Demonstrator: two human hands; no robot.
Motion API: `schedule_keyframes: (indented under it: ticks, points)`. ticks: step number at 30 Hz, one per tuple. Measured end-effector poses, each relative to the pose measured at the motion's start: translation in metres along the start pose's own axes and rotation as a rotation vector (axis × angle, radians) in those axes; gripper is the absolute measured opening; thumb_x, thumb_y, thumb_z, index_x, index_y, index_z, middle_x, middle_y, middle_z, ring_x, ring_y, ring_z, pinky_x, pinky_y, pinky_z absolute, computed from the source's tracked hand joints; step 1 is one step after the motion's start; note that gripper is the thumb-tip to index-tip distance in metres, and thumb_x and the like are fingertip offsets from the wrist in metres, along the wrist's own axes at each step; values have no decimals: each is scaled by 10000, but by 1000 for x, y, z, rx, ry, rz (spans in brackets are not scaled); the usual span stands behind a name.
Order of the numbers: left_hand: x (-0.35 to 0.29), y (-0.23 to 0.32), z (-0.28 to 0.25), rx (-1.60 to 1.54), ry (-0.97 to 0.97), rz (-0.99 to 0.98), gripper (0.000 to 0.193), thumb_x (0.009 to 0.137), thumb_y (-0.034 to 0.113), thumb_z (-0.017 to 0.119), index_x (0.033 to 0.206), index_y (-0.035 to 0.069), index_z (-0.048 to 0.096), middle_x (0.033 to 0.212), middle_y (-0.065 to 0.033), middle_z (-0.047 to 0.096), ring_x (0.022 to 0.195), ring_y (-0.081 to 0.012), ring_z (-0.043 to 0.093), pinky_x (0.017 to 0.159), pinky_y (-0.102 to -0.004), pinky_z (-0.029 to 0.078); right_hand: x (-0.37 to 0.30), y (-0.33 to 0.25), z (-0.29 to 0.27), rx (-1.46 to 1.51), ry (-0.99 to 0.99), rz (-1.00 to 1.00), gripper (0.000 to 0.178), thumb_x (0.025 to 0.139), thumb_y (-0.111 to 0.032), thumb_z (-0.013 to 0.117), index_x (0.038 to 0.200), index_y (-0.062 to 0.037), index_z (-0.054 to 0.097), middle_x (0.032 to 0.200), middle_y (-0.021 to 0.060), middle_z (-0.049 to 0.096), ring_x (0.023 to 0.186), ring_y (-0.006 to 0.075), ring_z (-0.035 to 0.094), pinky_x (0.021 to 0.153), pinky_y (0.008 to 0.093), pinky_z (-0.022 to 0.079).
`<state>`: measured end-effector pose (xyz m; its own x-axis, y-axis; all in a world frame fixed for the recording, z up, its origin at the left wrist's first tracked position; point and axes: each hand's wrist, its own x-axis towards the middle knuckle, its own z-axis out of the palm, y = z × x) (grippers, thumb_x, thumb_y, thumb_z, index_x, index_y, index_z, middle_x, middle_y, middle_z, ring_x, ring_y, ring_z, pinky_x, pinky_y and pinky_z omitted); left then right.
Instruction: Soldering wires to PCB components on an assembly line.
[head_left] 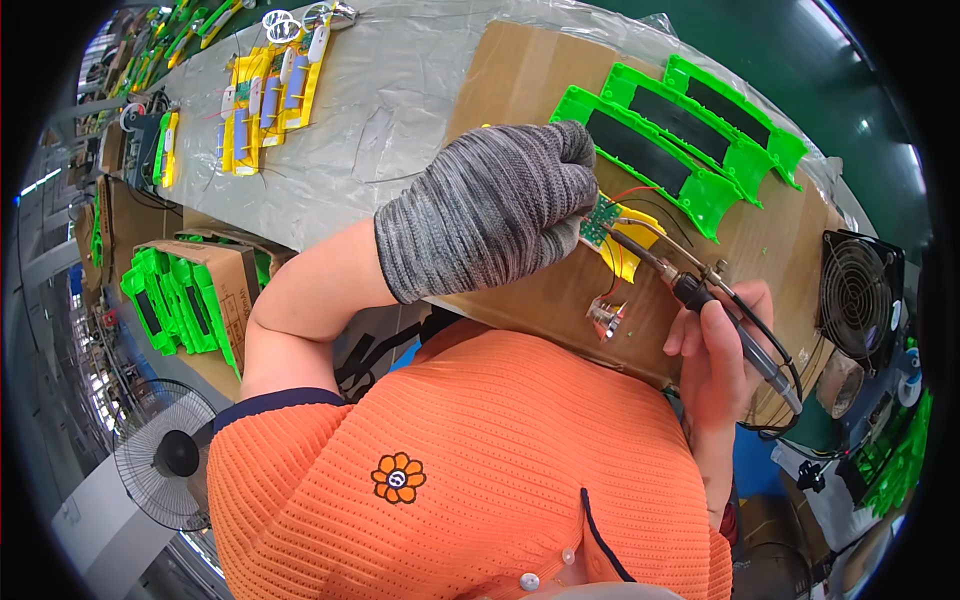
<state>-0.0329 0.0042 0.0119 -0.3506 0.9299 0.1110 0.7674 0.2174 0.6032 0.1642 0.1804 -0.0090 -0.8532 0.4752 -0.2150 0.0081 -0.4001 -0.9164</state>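
A grey knitted glove covers my left hand [495, 210], its fingers curled closed at the edge of a small green circuit board [601, 221]. Behind the board shows a yellow plastic part [632, 243], and thin red and black wires run from it. In my right hand [722, 350], which is bare, is a soldering iron [735, 325] with a thin metal guide tube alongside. Its tip points left and reaches the board; whether it touches cannot be made out. My left fingertips are mostly hidden. A small clear and metallic part [605, 316] lies just below, with wires attached.
Several green curved housings [690, 135] with black panels lie on the cardboard sheet [510, 75]. Yellow assemblies with blue cells [270, 100] rest at the back left. A black square fan [860, 295] stands at right. A cardboard box [228, 290] at left holds green parts.
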Motion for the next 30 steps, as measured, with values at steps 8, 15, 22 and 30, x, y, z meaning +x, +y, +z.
schedule_keyframes:
  ticks: [8, 15, 22, 30]
  points:
    - [1, 3, -1, 81, -40, -8, 127, 771, 72, 710, 870, 59, 631, 886, -92, 589, 803, -292, 629, 679, -369, 519, 0, -4, 5, -49, 0, 34, 184, 902, -40, 615, 955, -21, 440, 686, 75, 564, 545, 135, 539, 551, 287, 495]
    - [0, 3, 0, 120, -50, -2, 109, 784, 90, 698, 869, 65, 636, 896, -90, 590, 809, -293, 630, 679, -372, 520, 1, -3, 6, -98, 6, 41, 169, 904, -41, 613, 935, -18, 448, 689, 75, 575, 542, 123, 545, 552, 273, 496]
    - [2, 2, 0, 135, -58, 2, 120, 780, 105, 699, 875, 67, 636, 906, -94, 592, 826, -297, 629, 696, -382, 522, 2, -4, 10, -99, 47, 44, 158, 904, -28, 607, 934, -12, 453, 658, 72, 566, 531, 125, 544, 538, 275, 498]
    - [2, 3, -1, 105, -50, 9, 125, 782, 95, 697, 877, 53, 629, 913, -105, 590, 833, -307, 623, 707, -387, 520, 0, -2, 0, 26, 74, -2, 171, 899, -62, 614, 951, -29, 455, 652, 82, 561, 516, 120, 514, 498, 277, 482]
